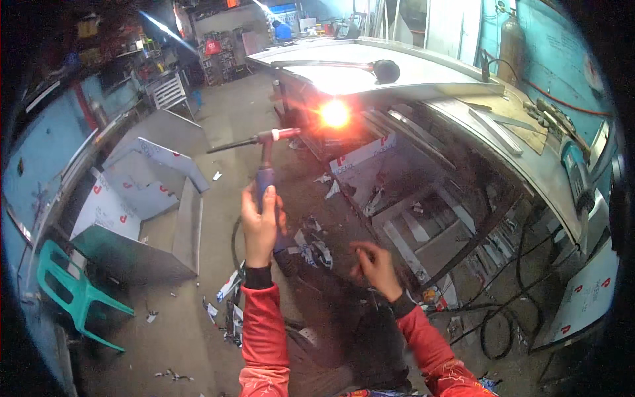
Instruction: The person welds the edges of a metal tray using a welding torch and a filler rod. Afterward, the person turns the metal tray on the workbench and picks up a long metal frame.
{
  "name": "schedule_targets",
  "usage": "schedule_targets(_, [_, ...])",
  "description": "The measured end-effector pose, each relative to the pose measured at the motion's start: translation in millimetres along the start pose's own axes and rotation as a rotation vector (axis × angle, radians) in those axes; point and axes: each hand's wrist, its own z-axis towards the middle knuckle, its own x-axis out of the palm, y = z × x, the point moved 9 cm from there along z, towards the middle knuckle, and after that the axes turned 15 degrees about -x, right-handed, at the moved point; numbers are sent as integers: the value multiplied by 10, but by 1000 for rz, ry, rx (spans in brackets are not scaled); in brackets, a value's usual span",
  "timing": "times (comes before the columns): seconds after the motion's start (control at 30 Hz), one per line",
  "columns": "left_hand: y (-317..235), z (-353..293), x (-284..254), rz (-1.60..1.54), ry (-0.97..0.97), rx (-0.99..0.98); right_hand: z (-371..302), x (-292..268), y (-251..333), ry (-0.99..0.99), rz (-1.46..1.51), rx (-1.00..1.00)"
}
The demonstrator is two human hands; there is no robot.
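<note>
My left hand (261, 221) is wrapped round the blue handle of a TIG welding torch (266, 159), held upright in front of me. Its pink nozzle points right, and a thin black back cap sticks out to the left. Just beyond the nozzle, by the near edge of the metal worktable (423, 92), an orange-white glare (335, 114) hides what lies behind it. Lower and to the right, my right hand (376, 268) hangs in the air with its fingers curled in, and nothing shows in them. Both forearms wear red sleeves with dark cuffs.
A long-handled tool with a black head (385, 71) lies on the worktable. An angle grinder (577, 173) rests at its right edge. Sheet-metal panels (132, 245) and a green plastic stool (76, 291) stand left. Black cables (496, 324) loop across the floor. A gas cylinder (512, 46) stands behind.
</note>
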Motion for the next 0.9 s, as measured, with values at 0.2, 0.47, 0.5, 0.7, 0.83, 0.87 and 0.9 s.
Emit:
schedule_targets(0.2, [-74, -144, 90, -88, 122, 82, -704, 224, -757, 12, 54, 178])
schedule_targets(0.47, [-160, -264, 386, -107, 220, 82, -601, 115, -547, 11, 61, 29])
schedule_targets(0.5, [-167, -269, 395, -112, 215, 90, -598, 83, -544, -1, 60, 47])
schedule_targets(0.7, [-186, -270, 470, -113, 241, 120, -703, 65, -514, 15, 11, 122])
schedule_targets(0.83, [-197, -267, 490, -117, 239, 127, -733, 78, -487, 10, 88, 138])
schedule_targets(0.87, [-173, -258, 481, -116, 220, 97, -735, 71, -491, 2, 107, 137])
schedule_targets(0.9, [-192, -273, 488, -116, 227, 120, -735, 63, -504, -4, 125, 135])
